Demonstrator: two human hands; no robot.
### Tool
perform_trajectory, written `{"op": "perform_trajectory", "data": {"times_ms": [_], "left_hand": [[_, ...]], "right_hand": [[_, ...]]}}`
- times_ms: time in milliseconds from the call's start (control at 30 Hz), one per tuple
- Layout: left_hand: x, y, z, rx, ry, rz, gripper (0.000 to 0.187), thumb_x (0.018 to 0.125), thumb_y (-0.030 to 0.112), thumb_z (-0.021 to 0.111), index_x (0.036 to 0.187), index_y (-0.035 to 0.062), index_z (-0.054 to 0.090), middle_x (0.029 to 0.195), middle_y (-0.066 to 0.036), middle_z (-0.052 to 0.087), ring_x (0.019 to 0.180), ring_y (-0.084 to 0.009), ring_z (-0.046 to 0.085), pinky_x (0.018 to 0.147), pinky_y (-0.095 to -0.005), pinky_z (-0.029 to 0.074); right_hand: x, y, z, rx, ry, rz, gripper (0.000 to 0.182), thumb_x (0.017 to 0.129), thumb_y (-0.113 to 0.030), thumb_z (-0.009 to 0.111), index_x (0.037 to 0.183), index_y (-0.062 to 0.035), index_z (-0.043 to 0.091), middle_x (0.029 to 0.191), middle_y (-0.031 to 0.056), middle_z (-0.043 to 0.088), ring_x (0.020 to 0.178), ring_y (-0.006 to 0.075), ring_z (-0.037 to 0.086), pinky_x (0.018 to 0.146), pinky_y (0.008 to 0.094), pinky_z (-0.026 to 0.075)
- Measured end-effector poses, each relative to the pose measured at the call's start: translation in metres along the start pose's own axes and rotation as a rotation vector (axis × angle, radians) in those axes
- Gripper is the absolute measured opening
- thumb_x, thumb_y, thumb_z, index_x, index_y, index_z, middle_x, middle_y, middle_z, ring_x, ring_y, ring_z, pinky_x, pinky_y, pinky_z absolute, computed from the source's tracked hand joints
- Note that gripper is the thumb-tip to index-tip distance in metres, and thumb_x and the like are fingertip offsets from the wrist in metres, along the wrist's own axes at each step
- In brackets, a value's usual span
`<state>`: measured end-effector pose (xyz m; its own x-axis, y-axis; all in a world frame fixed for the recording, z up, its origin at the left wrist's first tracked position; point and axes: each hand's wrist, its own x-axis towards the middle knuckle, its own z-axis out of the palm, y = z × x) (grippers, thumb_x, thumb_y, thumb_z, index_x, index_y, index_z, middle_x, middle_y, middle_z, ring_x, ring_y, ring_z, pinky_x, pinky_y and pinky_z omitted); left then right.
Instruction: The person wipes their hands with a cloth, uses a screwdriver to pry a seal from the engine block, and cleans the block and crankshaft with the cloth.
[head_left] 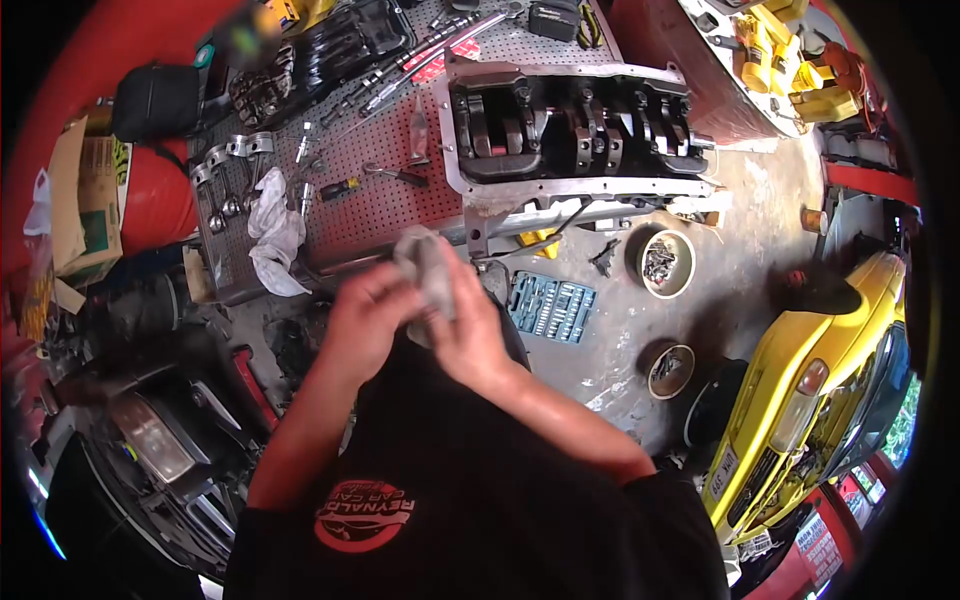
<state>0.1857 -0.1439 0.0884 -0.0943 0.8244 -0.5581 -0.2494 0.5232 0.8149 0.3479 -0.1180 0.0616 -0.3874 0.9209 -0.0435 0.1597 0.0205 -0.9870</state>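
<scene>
In front of my chest, both hands are brought together on a pale grey rag [432, 272], which looks bunched and slightly blurred. My left hand [372, 318] presses its fingers against the lower left side of it. My right hand [468, 325] is wrapped around its right side, thumb and fingers closed. Anything inside the cloth is hidden. Just beyond my hands is the near edge of a red perforated workbench [375, 225]. An engine block [580, 130] with its crankshaft showing lies on the bench, ahead and to the right.
A white cloth [275, 235], connecting rods [225, 185], a screwdriver [340, 188] and a ratchet [397, 175] lie on the bench. Below are a blue socket set [553, 307], a bucket of bolts [640, 262] and a second bucket [655, 370]. A yellow car [800, 390] stands at right.
</scene>
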Motion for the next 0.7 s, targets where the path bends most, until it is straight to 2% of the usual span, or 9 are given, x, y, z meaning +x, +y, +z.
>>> {"op": "perform_trajectory", "data": {"times_ms": [33, 67, 100, 200, 267, 333, 433, 467, 700], "left_hand": [[-0.008, 0.010, -0.004, 0.362, -0.123, 0.150, 0.029, 0.092, 0.009, 0.068, 0.119, -0.0005, 0.068, 0.113, -0.010, 0.069, 0.104, -0.0215, 0.066, 0.096, -0.0359, 0.050], [-0.016, 0.022, -0.010, 0.726, -0.256, 0.302, 0.032, 0.092, 0.009, 0.068, 0.122, -0.0015, 0.066, 0.118, -0.012, 0.069, 0.111, -0.0202, 0.064, 0.100, -0.0367, 0.048], [-0.019, 0.022, -0.021, 0.790, -0.281, 0.224, 0.037, 0.092, 0.006, 0.068, 0.128, -0.0008, 0.063, 0.117, -0.010, 0.070, 0.109, -0.0158, 0.064, 0.098, -0.0338, 0.048], [-0.003, 0.002, -0.070, 0.562, -0.124, -0.053, 0.043, 0.093, 0.002, 0.067, 0.134, -0.0007, 0.058, 0.115, -0.010, 0.070, 0.107, -0.0144, 0.064, 0.096, -0.0306, 0.050], [0.019, 0.000, -0.094, 0.564, -0.160, -0.065, 0.047, 0.093, 0.001, 0.067, 0.139, -0.0003, 0.053, 0.115, -0.009, 0.070, 0.106, -0.0150, 0.064, 0.094, -0.0285, 0.051], [0.037, 0.009, -0.106, 0.622, -0.163, -0.006, 0.045, 0.092, 0.005, 0.069, 0.135, -0.0009, 0.056, 0.113, -0.015, 0.070, 0.103, -0.0191, 0.067, 0.091, -0.0323, 0.054], [0.054, 0.023, -0.128, 0.652, -0.162, 0.010, 0.043, 0.092, 0.005, 0.068, 0.133, -0.0013, 0.057, 0.110, -0.012, 0.071, 0.099, -0.0158, 0.067, 0.088, -0.0297, 0.053], [0.058, 0.025, -0.134, 0.657, -0.175, 0.044, 0.043, 0.092, 0.005, 0.068, 0.133, -0.0019, 0.057, 0.109, -0.013, 0.071, 0.099, -0.0165, 0.067, 0.088, -0.0295, 0.053], [0.078, -0.014, -0.152, 0.694, -0.201, -0.098, 0.045, 0.092, 0.008, 0.068, 0.133, -0.0059, 0.056, 0.109, -0.016, 0.071, 0.101, -0.0199, 0.068, 0.088, -0.0314, 0.053]], "right_hand": [[-0.002, 0.005, -0.001, 0.047, 0.045, 0.151, 0.055, 0.085, 0.001, 0.066, 0.138, -0.0047, 0.055, 0.126, 0.0204, 0.059, 0.119, 0.0417, 0.057, 0.101, 0.0450, 0.049], [0.001, 0.002, -0.019, -0.079, 0.067, 0.005, 0.054, 0.083, 0.008, 0.065, 0.135, -0.0049, 0.059, 0.114, 0.0189, 0.065, 0.108, 0.0387, 0.065, 0.096, 0.0406, 0.053], [0.004, 0.009, -0.038, -0.273, 0.114, -0.149, 0.062, 0.078, 0.012, 0.066, 0.136, -0.0074, 0.058, 0.117, 0.0201, 0.063, 0.107, 0.0402, 0.065, 0.095, 0.0416, 0.054], [0.041, -0.028, -0.057, -0.738, 0.114, 0.128, 0.066, 0.075, 0.001, 0.070, 0.138, -0.0109, 0.056, 0.121, 0.0193, 0.059, 0.107, 0.0368, 0.064, 0.085, 0.0435, 0.057], [0.073, 0.000, -0.045, -0.950, 0.000, -0.291, 0.059, 0.077, -0.002, 0.065, 0.135, -0.0066, 0.057, 0.122, 0.0158, 0.059, 0.104, 0.0322, 0.063, 0.084, 0.0406, 0.056], [0.094, 0.018, -0.038, -1.132, -0.071, -0.318, 0.048, 0.082, -0.013, 0.060, 0.130, -0.0097, 0.062, 0.115, 0.0085, 0.059, 0.096, 0.0252, 0.059, 0.079, 0.0373, 0.055], [0.082, 0.018, -0.057, -1.223, -0.062, -0.329, 0.049, 0.085, -0.015, 0.056, 0.133, -0.0138, 0.062, 0.112, 0.0064, 0.057, 0.100, 0.0241, 0.056, 0.081, 0.0363, 0.051], [0.076, 0.010, -0.067, -1.216, -0.081, -0.205, 0.053, 0.084, -0.017, 0.057, 0.137, -0.0173, 0.059, 0.113, 0.0059, 0.057, 0.102, 0.0242, 0.056, 0.082, 0.0364, 0.051], [0.069, 0.019, -0.151, -1.423, -0.077, -0.101, 0.059, 0.086, -0.017, 0.059, 0.144, -0.0282, 0.053, 0.111, 0.0038, 0.057, 0.102, 0.0255, 0.057, 0.083, 0.0401, 0.052]]}}
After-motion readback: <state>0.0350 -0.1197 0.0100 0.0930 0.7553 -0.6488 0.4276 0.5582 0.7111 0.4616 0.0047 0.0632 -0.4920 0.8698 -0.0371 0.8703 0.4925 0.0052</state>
